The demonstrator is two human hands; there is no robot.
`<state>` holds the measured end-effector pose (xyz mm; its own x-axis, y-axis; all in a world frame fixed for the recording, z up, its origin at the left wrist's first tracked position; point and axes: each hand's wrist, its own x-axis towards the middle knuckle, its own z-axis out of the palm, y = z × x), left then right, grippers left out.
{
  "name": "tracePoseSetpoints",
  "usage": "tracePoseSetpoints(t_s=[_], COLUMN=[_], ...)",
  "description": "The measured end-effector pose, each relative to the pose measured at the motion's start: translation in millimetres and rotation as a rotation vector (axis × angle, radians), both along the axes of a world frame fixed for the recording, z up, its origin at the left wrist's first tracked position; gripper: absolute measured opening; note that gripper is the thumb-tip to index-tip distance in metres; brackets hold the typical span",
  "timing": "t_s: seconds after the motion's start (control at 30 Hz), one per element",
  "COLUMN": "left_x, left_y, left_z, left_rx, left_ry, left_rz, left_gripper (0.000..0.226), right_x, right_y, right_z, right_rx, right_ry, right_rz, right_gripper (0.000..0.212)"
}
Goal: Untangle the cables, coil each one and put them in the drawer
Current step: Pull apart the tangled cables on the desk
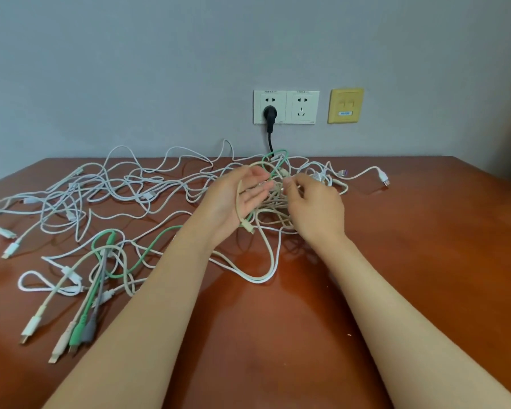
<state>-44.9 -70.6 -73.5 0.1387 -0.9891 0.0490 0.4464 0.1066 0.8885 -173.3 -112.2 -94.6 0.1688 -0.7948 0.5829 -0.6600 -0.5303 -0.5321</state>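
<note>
Right fingers (pixel 290 182) pinching a thin strand (pixel 278 187) at the top of the knot (pixel 273 205). Left hand (pixel 233 202) palm up, fingers loose and spread; beige cable (pixel 238 202) draped across the palm, not gripped. It runs far-to-near, plug (pixel 248 226) hanging at the near end by my wrist. Knot sits between the hands; right hand nearer its core. Other cables (pixel 101 187) sprawl left over the counter (pixel 396 261). Drawer not visible. Likely next: draw the plug end toward me.
</note>
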Motion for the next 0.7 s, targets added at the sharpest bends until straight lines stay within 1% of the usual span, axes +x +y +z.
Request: tracePoseSetpoints(t_s=[0.1, 0.2, 0.27, 0.4, 0.47, 0.53, 0.6, 0.7], left_x=[0.9, -2.5, -2.7, -0.5, 3.4, 9.5, 14.4, 14.7], left_y=[0.3, -0.6, -1.3, -3.7, -5.0, -5.0, -4.6, -3.1], left_z=[-1.0, -3.2, -3.9, -3.3, -2.4, -0.4, 1.6, 3.8], left_rx=[0.003, -0.016, -0.016, -0.001, -0.016, -0.047, -0.073, -0.084], left_ry=[0.063, 0.064, 0.056, 0.105, 0.173, 0.279, 0.364, 0.394], left_rz=[-0.042, -0.071, -0.062, 0.005, 0.054, 0.096, 0.129, 0.177], left_gripper=[0.027, 0.025, 0.025, 0.029, 0.031, 0.031, 0.03, 0.03], right_x=[6.3, 13.0, 14.9, 17.4, 19.5, 21.7, 22.8, 22.3], right_y=[5.4, 6.9, 5.4, 8.6, 12.5, 15.2, 16.5, 17.5], right_z=[-2.3, -7.3, -9.2, -6.1, -4.0, -2.7, -3.6, -7.2], right_rx=[-0.127, -0.232, -0.268, -0.197, -0.168, -0.139, -0.138, -0.159], right_ry=[0.086, 0.092, 0.147, 0.435, 0.501, 0.474, 0.398, 0.294], right_rz=[0.011, 0.05, 0.063, 0.143, 0.196, 0.238, 0.265, 0.285], right_gripper=[0.032, 0.037, 0.038, 0.033, 0.039, 0.04, 0.039, 0.025])
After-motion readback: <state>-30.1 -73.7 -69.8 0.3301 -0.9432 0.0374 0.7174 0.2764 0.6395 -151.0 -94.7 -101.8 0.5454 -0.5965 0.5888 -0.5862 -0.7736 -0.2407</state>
